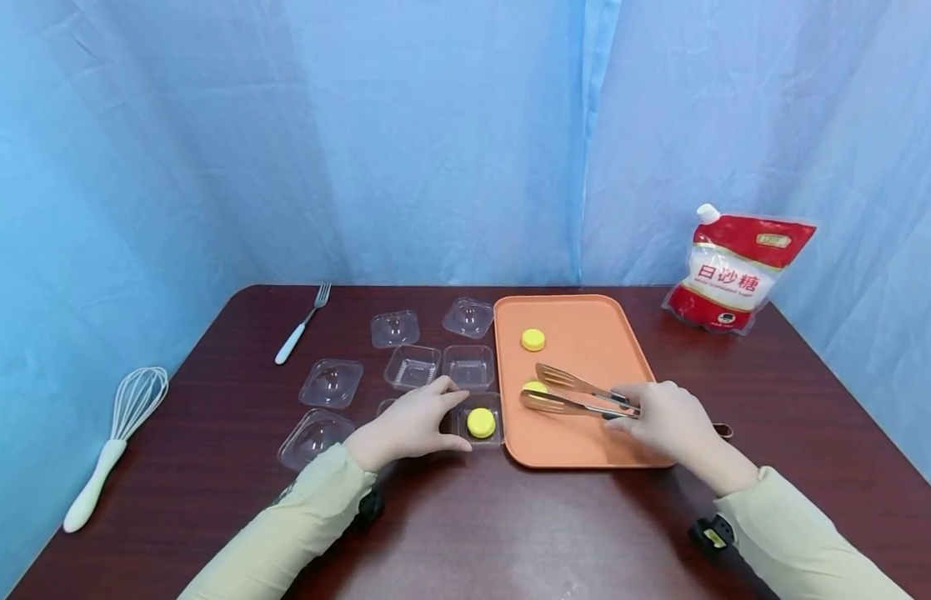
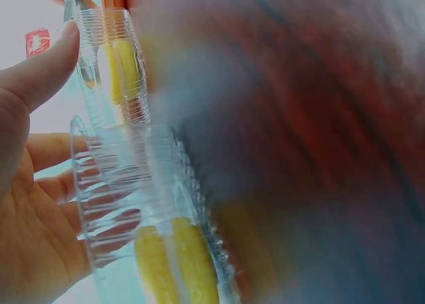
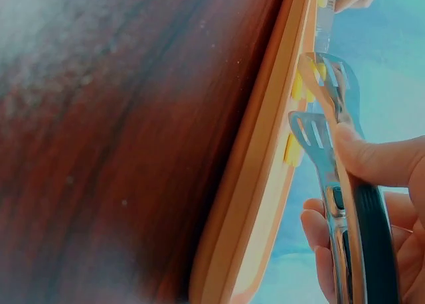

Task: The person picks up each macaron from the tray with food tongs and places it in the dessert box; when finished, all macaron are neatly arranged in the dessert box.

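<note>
My right hand [image 1: 663, 415] grips the metal tongs [image 3: 325, 138], their slotted ends apart on either side of a yellow macaron [image 1: 535, 387] on the orange tray [image 1: 585, 321]. Another macaron [image 1: 533, 339] lies farther back on it. At the tray's left edge, a clear plastic box [image 1: 489, 400] holds a yellow macaron [image 1: 481, 422]. My left hand [image 1: 416, 421] is at that box's left side, thumb and fingers spread, fingertips right at its rim. In the left wrist view, a nearer clear box [image 2: 156, 145] also holds a macaron [image 2: 176, 261]; my hand mostly hides this box in the head view.
Two clear boxes, one a tub [image 1: 413, 367] and one beside the tray [image 1: 468, 367], stand behind my left hand. Several clear lids [image 1: 332, 383] lie around them. A fork [image 1: 300, 329] and a whisk [image 1: 112, 454] lie left. A sugar pouch [image 1: 735, 271] stands back right.
</note>
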